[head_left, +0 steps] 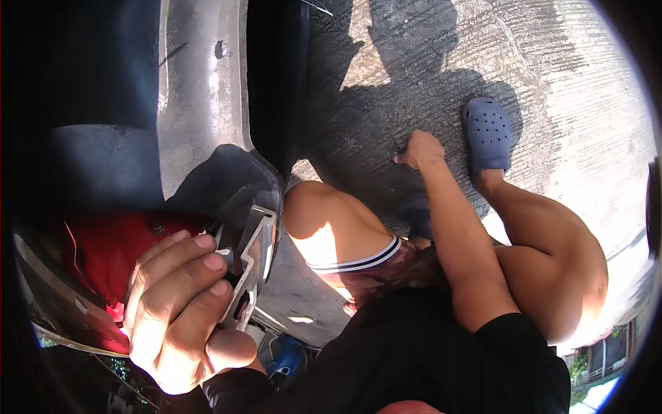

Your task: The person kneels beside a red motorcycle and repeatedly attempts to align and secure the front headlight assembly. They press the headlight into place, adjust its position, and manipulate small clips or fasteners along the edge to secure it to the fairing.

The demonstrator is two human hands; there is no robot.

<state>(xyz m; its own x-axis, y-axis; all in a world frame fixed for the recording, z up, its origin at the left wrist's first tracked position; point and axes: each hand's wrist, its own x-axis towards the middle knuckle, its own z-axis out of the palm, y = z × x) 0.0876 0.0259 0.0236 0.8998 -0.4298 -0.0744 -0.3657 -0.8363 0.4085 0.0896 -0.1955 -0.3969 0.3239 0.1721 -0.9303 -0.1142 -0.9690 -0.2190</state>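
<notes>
My left hand (176,314) is at the end of a grey car bumper (203,90), beside a red tail light (103,252). Its fingers are bent against the notched end flange (256,262) of the bumper, with the thumb below them. A small pale, shiny piece shows by the fingertips, too small to name. My right hand (423,150) hangs over the concrete in front of my legs. Its fingers are curled in and the thumb points left; whatever they might hold is hidden.
Rough concrete ground (552,90) lies under me, part shade, part glare. My foot in a blue-grey clog (487,127) stands ahead of my right hand. My bare knee (307,210) is close to the bumper. A blue object (289,355) sits below the bumper's end.
</notes>
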